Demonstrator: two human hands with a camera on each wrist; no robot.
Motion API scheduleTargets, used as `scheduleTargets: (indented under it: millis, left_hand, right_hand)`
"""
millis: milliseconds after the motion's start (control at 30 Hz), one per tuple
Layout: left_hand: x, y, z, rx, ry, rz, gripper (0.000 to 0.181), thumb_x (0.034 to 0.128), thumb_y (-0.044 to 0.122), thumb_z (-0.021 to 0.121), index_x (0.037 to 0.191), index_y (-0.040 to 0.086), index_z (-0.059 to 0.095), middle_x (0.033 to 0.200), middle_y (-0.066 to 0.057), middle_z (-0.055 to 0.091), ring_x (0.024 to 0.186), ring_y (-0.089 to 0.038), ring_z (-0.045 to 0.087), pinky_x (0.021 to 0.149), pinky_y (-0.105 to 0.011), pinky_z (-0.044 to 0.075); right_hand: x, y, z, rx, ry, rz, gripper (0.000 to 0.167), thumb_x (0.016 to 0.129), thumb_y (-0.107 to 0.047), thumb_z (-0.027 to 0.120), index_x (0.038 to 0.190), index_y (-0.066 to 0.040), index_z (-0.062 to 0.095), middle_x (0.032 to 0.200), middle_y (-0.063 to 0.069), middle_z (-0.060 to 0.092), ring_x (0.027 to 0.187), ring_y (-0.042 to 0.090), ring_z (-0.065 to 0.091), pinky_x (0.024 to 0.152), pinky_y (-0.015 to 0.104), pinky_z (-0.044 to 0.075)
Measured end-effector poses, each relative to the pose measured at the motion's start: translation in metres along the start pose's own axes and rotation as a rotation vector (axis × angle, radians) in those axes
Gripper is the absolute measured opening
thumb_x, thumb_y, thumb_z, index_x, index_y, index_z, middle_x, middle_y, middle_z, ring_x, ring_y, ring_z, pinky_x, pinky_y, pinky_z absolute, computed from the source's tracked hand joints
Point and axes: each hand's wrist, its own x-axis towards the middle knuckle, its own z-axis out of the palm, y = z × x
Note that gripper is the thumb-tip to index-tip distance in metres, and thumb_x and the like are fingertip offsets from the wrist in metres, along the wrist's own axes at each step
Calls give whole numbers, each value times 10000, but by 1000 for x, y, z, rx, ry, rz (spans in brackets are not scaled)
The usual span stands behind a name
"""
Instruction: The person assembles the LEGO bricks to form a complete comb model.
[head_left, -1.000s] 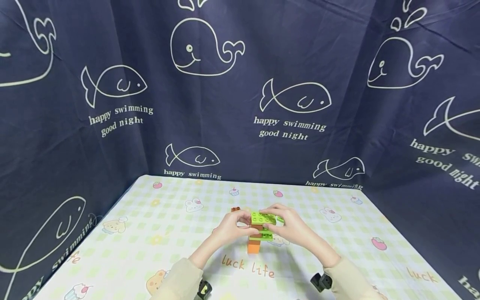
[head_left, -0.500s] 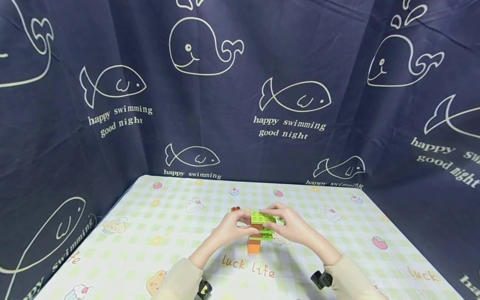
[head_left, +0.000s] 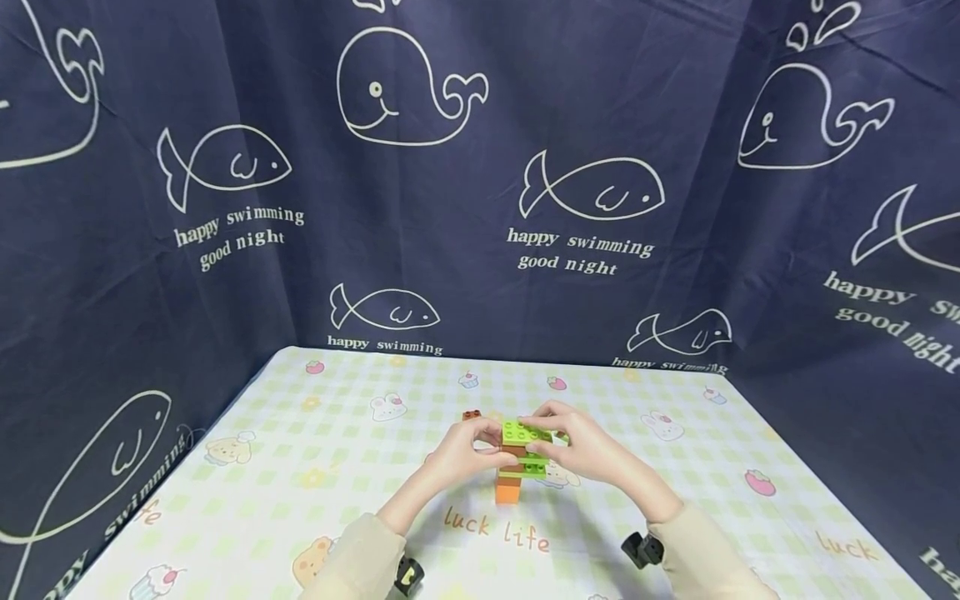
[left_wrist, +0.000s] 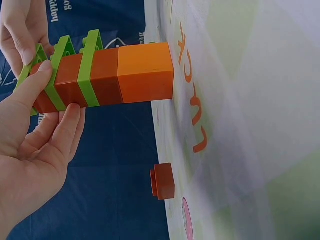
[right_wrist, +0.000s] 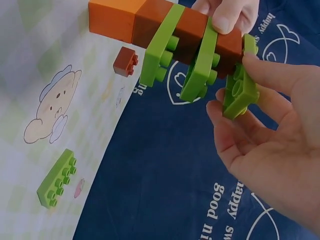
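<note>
A tower of toy building bricks stands upright on the table, with an orange block [head_left: 507, 491] at its base. Above it, brown bricks [left_wrist: 68, 79] alternate with green plates [right_wrist: 201, 70] that jut out to the right. My left hand [head_left: 459, 452] grips the upper tower from the left, its thumb and fingers on either side of the upper bricks. From the right, my right hand [head_left: 583, 443] pinches the topmost green plate [right_wrist: 241, 92] by its overhanging end. Whether that plate is fully pressed down cannot be told.
Behind the tower to the left, a loose brown brick [right_wrist: 124, 61] lies on the table. A loose green plate [right_wrist: 56, 179] lies beyond the right hand, mostly hidden in the head view. The patterned tablecloth [head_left: 360, 475] meets dark blue curtains [head_left: 465, 250] behind.
Both hands and the tower keep nearly the same place. Only a slight shift of the head view shows.
</note>
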Motion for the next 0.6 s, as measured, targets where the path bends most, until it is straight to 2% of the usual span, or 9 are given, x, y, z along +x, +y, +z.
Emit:
scheduleTargets:
  millis: [167, 300, 467, 600]
  left_hand:
    - [1, 1, 1, -1, -4, -11, 290, 770, 337, 763, 971, 158, 655, 914, 58, 660, 926, -140, 630, 828, -284, 529]
    - [1, 2, 1, -2, -10, -8, 290, 770, 337, 763, 974, 160, 656, 917, 60, 661, 926, -142, 629, 836, -305, 528]
    - [0, 3, 0, -7, -12, -20, 303, 774, 328, 761, 994, 149, 655, 929, 52, 662, 927, -141, 632, 818, -272, 530]
    - [0, 4, -1, -11, -13, -32, 307, 775, 326, 761, 1000, 147, 652, 935, 50, 660, 935, -142, 630, 819, -268, 524]
  right_hand:
    - [1, 2, -1, 29, -13, -10, 361, 842, -122, 686, 1181, -10, 636, 987, 26, 597, 824, 120, 526, 697, 285, 485]
    - [3, 4, -4, 49, -32, -13, 351, 832, -125, 696, 1162, -16, 651, 961, 8, 584, 811, 128, 513, 700, 303, 488]
    - [5, 5, -5, 38, -60, -17, 356, 831, -145, 700, 1164, -30, 654, 908, -25, 536, 795, 104, 474, 704, 328, 486]
    - [6, 6, -4, 47, -54, -28, 358, 825, -132, 704, 1158, -10, 651, 883, -17, 530, 786, 87, 458, 690, 320, 481]
